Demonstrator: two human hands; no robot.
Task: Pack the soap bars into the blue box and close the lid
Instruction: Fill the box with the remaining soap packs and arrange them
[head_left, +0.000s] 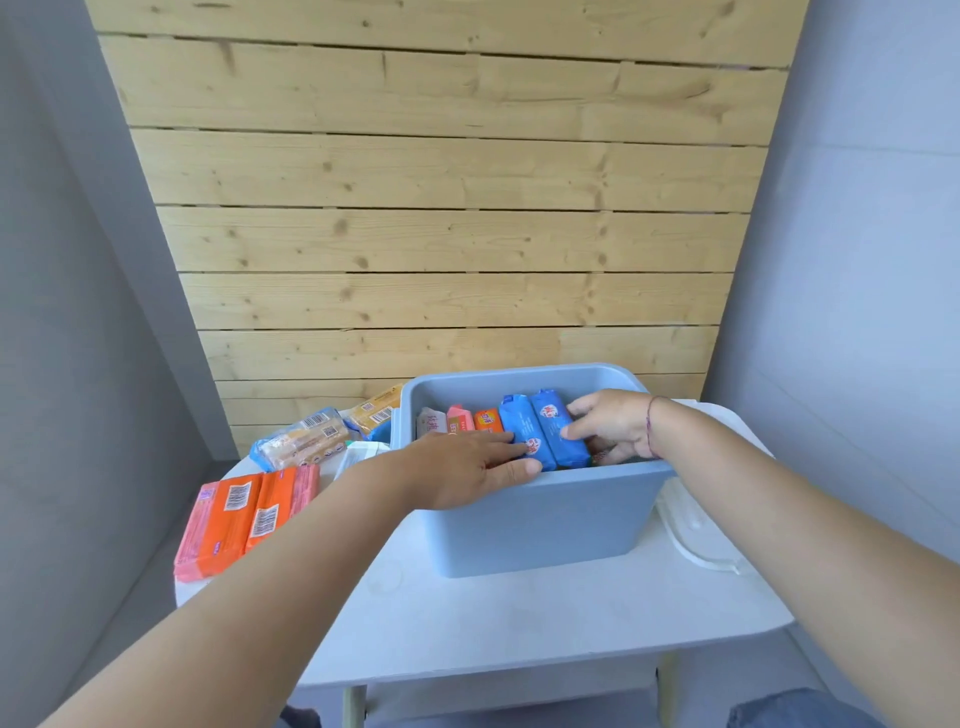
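Two bare forearms without sleeves, left hand with no rings or watch visible, right hand likewise unadorned, thin dark red thread bracelet around the right wrist, blue denim trouser leg at lower right of frame

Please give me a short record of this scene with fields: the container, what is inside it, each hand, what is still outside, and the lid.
container: blue box, open, on the white table
inside: soap bars standing in a row, among them two blue-wrapped bars
left hand: reaches over the near rim, fingers on the blue-wrapped bars
right hand: inside the box, fingers on the blue-wrapped bars
outside: orange soap packs and more packs left of the box
lid: a white lid lies right of the box; not yet on
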